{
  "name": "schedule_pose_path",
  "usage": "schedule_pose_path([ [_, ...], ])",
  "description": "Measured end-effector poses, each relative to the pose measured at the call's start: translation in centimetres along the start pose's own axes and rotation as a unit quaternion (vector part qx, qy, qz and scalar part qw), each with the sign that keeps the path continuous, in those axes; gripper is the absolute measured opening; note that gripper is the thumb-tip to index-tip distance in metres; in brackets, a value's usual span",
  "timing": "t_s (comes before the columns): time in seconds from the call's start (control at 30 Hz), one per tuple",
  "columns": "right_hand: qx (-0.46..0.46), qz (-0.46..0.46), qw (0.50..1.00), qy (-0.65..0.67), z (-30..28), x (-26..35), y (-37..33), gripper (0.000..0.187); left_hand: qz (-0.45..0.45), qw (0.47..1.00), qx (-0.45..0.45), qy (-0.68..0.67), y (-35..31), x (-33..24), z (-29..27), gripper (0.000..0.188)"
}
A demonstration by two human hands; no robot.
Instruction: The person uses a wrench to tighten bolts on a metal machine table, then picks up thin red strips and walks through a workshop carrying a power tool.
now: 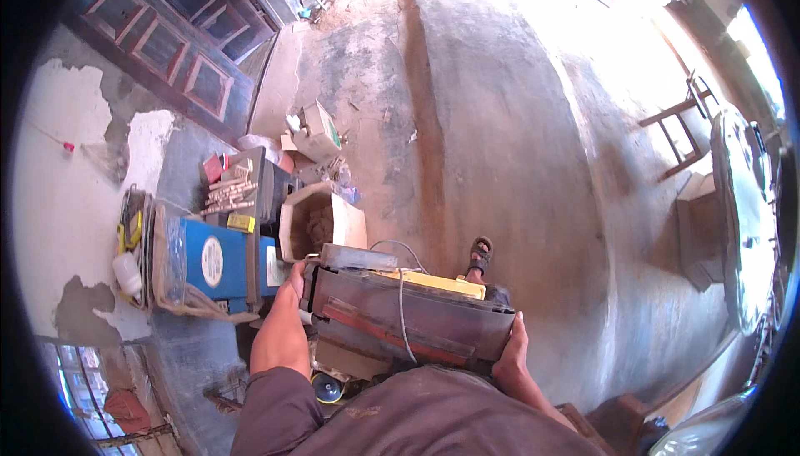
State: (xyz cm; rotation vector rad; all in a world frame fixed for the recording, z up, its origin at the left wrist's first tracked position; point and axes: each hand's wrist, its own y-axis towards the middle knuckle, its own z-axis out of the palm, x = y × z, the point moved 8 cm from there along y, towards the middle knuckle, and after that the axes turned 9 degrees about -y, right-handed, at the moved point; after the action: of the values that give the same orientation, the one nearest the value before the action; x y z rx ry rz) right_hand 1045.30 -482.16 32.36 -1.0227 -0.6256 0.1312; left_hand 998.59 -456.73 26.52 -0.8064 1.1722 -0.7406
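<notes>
A long dark box [450, 323] with a reddish-brown stripe spans the space in front of my body. My left hand [296, 283] grips its left end, thumb side up. At the opposite end, my right hand [513, 351] presses against the side, its fingers partly hidden by the box. A flat grey case [357, 257] and a long yellow piece [442, 284] show along the box's far edge. Over the front hangs a grey cable [403, 316]. What lies beneath the box is mostly hidden.
On the left, a blue case [225, 261] stands beside an open carton [348, 218] and a bundle of pale sticks [230, 194]. A white box [317, 132] sits farther off. A round table [744, 222] and a wooden chair [679, 127] are at the right. My sandalled foot [479, 254] is just beyond the box.
</notes>
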Motion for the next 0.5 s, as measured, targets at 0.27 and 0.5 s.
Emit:
schedule_pose_path([
  [0.27,0.075,0.058,0.994,-0.057,18.4,19.7,10.5,0.064,0.02,0.996,-0.073,-0.051,4.4,-16.4,4.1,0.073],
  [0.5,0.147,0.1,0.977,-0.117,32.7,32.8,22.2,0.064,0.114,0.985,-0.088,-0.094,19.1,-24.0,1.5,0.058],
])
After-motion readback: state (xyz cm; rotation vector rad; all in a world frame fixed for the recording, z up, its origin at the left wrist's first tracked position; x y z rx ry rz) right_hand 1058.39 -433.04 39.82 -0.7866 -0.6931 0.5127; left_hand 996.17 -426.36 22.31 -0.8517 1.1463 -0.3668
